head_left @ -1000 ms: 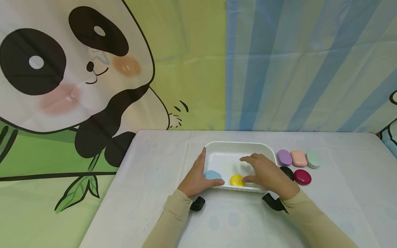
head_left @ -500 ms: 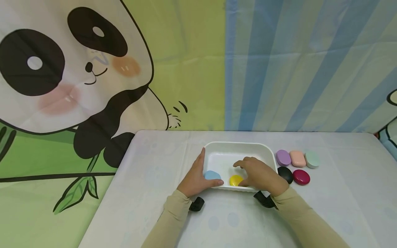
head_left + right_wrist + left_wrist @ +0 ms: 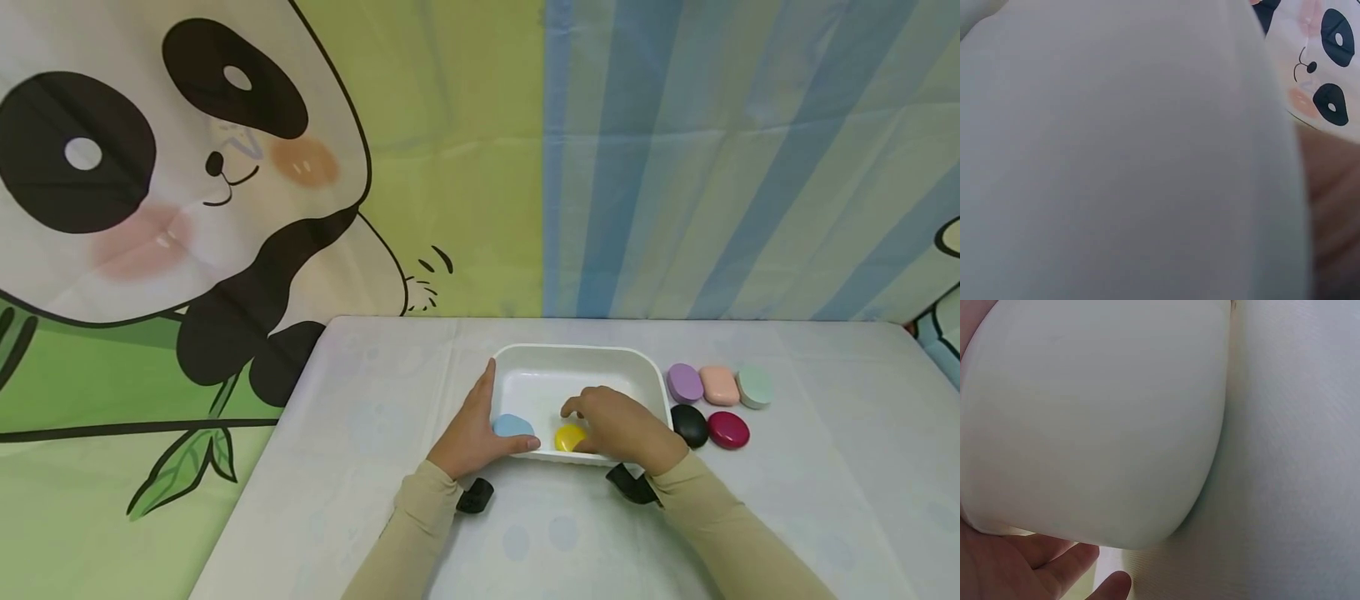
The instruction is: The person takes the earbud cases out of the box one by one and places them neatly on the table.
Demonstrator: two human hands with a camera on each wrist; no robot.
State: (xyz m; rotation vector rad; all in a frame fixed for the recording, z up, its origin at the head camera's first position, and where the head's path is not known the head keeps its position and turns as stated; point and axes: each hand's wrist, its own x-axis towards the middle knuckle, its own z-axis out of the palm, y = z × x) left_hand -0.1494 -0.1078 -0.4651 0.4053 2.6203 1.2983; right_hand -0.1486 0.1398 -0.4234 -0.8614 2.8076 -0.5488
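My left hand (image 3: 472,429) grips the near left corner of a white tray (image 3: 641,362). Its fingers lie along the left side, and the thumb rests on the front rim. The left wrist view has the tray's smooth outer wall (image 3: 1104,437), with fingers past its lower edge. Inside, at the near left, lies a light blue rounded piece (image 3: 512,425). A glossy yellow round piece (image 3: 567,436) lies near the front wall. My right hand (image 3: 622,427) reaches over that wall, thumb at the yellow piece's right edge and bent fingers just above it. The right wrist view shows mostly blurred tray wall.
Right of the tray sit rounded pieces in two rows: purple (image 3: 686,383), peach (image 3: 720,386) and mint (image 3: 754,387) behind, black (image 3: 689,426) and dark red (image 3: 728,430) in front. A white cloth covers the table (image 3: 832,467). A panda-print curtain (image 3: 465,167) hangs behind.
My right hand has moved left and lower, from the tray's right part to the yellow piece, and its fingers have bent more. The left hand keeps its place on the tray.
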